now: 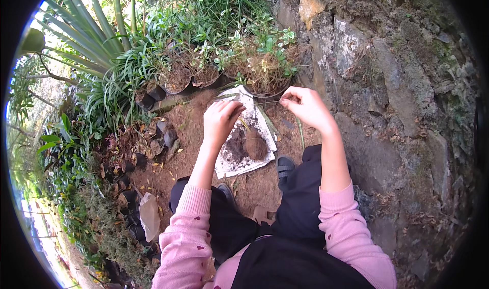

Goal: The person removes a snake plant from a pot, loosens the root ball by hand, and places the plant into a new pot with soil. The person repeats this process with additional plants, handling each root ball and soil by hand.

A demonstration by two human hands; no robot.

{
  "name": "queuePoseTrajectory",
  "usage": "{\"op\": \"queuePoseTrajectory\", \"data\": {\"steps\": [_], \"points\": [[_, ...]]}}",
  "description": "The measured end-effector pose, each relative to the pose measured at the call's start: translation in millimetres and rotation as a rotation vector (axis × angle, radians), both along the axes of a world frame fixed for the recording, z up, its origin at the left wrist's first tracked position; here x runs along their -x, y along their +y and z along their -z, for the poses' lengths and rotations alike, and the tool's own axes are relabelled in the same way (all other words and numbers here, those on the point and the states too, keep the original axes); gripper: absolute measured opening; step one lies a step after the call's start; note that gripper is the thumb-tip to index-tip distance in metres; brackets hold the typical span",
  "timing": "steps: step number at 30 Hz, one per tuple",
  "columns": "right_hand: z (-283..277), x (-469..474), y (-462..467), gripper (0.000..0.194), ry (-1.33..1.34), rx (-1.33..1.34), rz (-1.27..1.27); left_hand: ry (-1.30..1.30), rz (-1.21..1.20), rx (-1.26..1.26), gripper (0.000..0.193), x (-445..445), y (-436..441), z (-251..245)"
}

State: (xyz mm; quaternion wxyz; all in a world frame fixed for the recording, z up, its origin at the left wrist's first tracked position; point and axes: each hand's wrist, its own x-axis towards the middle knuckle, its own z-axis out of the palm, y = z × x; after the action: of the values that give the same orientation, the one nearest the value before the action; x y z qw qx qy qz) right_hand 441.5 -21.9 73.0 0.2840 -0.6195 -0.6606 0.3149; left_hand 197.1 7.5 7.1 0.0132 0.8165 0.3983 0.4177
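A thin string (262, 103) stretches between my two raised hands. My left hand (223, 119) pinches one end of it, and my right hand (305, 107) pinches the other; soil darkens the fingertips. Beneath them a white sheet (229, 168) lies on the ground, smeared with dark soil. On it rests a round brown fibrous ball (255, 145) with a yellowish stem coming out of its upper side. Loose dark soil (233, 147) is heaped just left of the ball. Whether the string reaches the ball cannot be made out.
A rough stone wall (397, 98) rises on the right. Potted plants (267, 71) in dark containers line the far side, and leafy plants (130, 78) and stones (170, 138) border the left. A pale translucent piece (149, 216) lies at lower left. My sandalled foot (285, 166) is near the sheet.
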Motion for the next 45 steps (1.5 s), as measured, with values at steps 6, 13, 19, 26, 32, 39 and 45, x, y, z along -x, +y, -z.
{"op": "queuePoseTrajectory", "data": {"steps": [6,13,19,26,32,39,45], "points": [[-4.7,-30.1,2.1,0.016,-0.036,-0.044,0.155,0.003,-0.007,0.013,0.013,1.2,6.8,-0.5],[10.4,-51.6,-4.2,0.029,-0.306,-0.108,0.235,-0.010,0.026,0.020,0.014,1.4,4.0,0.6],[14.9,-5.7,-10.5,0.077,-0.129,-0.136,-0.123,0.082,0.230,-0.025,0.014,-16.8,-15.2,-5.9],[26.0,23.7,-11.7,0.066,0.001,0.099,-0.310,0.068,0.232,-0.039,0.015,-24.9,-7.1,-2.3],[8.2,24.0,-17.4,0.020,0.035,0.045,-0.184,0.030,0.177,-0.027,0.014,-23.4,2.7,-1.7],[-6.1,1.7,-29.8,0.024,0.231,-0.099,0.170,0.328,0.112,0.700,0.031,-17.9,27.0,55.3],[-12.7,-12.0,-31.2,0.023,0.230,-0.199,0.315,0.597,0.138,1.366,0.074,-35.5,26.9,162.6]]}}
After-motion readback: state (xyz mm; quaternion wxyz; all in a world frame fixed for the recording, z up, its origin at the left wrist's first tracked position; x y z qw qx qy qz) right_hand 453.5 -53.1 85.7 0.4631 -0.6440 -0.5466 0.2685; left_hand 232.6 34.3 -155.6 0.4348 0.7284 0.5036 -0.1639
